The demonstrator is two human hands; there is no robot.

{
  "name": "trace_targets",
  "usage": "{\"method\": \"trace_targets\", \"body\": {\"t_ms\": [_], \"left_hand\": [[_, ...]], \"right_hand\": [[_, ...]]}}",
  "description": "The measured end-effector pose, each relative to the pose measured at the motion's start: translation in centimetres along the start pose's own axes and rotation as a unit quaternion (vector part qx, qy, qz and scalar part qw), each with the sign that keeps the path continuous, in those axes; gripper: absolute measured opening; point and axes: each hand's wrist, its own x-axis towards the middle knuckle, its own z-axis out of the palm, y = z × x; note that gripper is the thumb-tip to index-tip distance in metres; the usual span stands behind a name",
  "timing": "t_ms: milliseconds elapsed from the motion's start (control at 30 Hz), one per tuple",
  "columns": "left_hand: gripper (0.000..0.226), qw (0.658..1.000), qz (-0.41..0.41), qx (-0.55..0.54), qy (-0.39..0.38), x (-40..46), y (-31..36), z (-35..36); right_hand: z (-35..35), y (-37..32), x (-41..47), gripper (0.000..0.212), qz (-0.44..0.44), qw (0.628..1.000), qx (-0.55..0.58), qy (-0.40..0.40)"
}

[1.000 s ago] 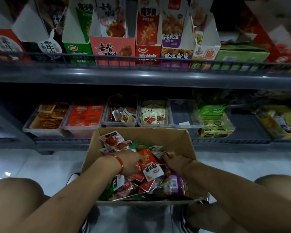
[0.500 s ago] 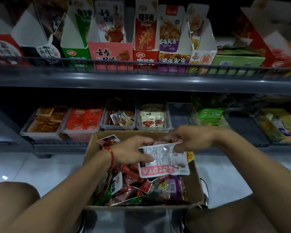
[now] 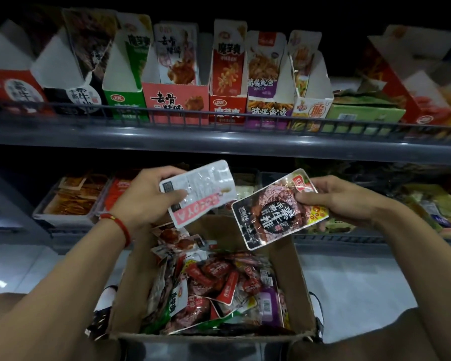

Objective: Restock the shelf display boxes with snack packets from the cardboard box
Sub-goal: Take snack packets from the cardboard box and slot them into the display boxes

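Note:
An open cardboard box (image 3: 294, 287) on the floor between my knees holds several mixed snack packets (image 3: 216, 285). My left hand (image 3: 146, 196), with a red cord at the wrist, grips a white packet with a pink band (image 3: 201, 188), its back side towards me. My right hand (image 3: 339, 199) holds a dark packet showing a brown steak picture (image 3: 274, 212) by its right edge. Both packets are raised above the box, in front of the lower shelf. Upright display boxes (image 3: 176, 100) line the upper shelf behind a wire rail.
Clear plastic trays (image 3: 71, 201) with orange and red packets stand on the lower shelf at left; green packets (image 3: 432, 207) lie at the right. The grey upper shelf edge (image 3: 219, 140) crosses the view. Light floor tiles show on both sides of the box.
Both hands came up out of the box. The two packets, held together half a second ago, are now apart, one in each hand, and the view has tilted upward.

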Motion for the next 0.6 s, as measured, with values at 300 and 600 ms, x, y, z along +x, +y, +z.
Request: {"method": "trace_targets", "body": {"t_ms": [300,600], "left_hand": [[0.052,0.991,-0.045,-0.123,-0.025,-1.8,2.0,1.7],[0.059,0.947,-0.041,-0.318,0.020,-2.4,3.4,-1.1]], "right_hand": [[3.7,-3.0,0.9,0.028,-0.063,0.998,-0.002,0.018],[8.8,-8.4,3.3,0.022,-0.165,0.974,0.094,0.124]]}}
